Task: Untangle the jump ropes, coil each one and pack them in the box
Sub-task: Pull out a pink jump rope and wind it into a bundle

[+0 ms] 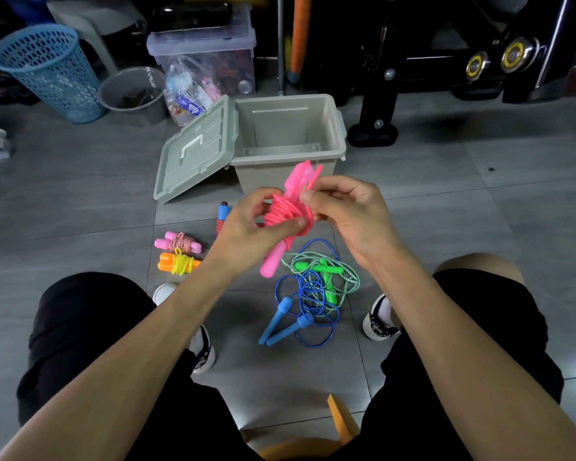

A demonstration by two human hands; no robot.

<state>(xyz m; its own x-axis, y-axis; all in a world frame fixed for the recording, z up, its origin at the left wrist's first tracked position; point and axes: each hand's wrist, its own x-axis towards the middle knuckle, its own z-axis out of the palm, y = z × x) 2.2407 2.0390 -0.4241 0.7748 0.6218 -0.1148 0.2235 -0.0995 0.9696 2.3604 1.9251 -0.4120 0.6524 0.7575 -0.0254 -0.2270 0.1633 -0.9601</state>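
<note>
Head view: left hand (246, 224) grips the coiled pink jump rope (288, 214) above the floor, before the open box (313, 161); right hand (341, 207) apparently pinches its free end. Blue and green ropes (316, 287) lie tangled below.

I noted black knee-length fabric shorts (90, 327) on the person. Both forearms were bare, without sleeves, watch or bands. The left hand (246, 224) and right hand (346, 207) wore no gloves or rings. I recorded white socks inside white low-top shoes with dark patterned sides (378, 322).
</note>
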